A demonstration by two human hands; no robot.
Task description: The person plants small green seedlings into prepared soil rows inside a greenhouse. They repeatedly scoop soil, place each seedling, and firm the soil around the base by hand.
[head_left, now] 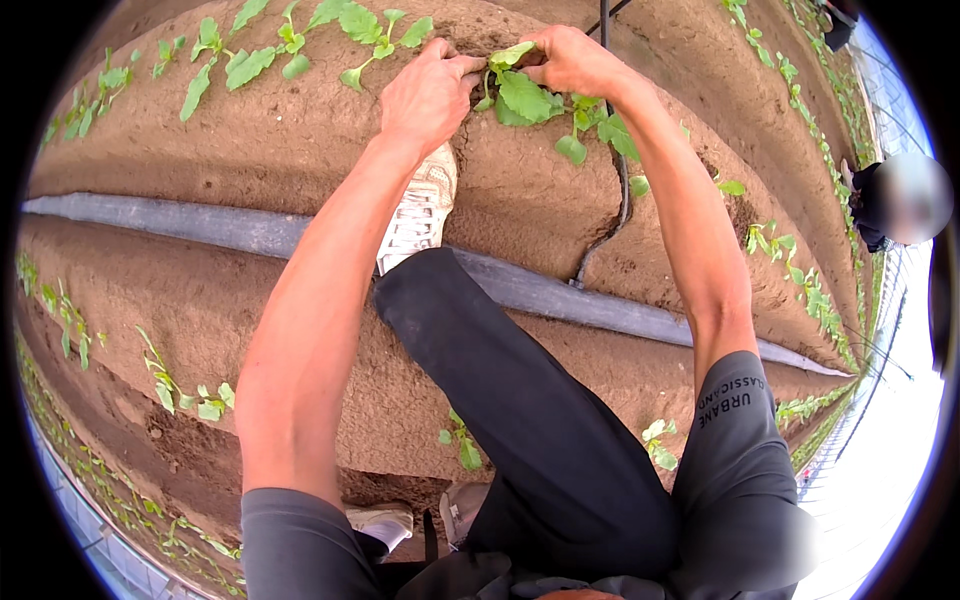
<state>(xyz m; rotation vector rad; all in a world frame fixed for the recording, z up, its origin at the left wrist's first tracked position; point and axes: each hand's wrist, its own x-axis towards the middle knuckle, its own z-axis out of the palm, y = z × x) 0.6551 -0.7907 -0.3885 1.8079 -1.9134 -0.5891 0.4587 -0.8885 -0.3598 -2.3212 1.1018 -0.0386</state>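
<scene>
A leafy green seedling (524, 98) stands on the far soil ridge, between my two hands. My left hand (428, 95) reaches in on its left side, fingers bent and drawn together close to its leaves and the soil. What those fingertips hold, if anything, is hidden. On the other side my right hand (578, 66) curls its thumb and fingers at the seedling's top, pinching by a pale, folded leaf (511, 54). The stem's base is covered by leaves. Just below my left hand, my white laced shoe (420, 208) rests against the ridge.
A flat grey hose (570, 302) runs along the furrow, with a thin black tube (624, 200) branching up past my right wrist. More seedlings (372, 38) line the ridge to the left. Another person (880, 200) is at the far right.
</scene>
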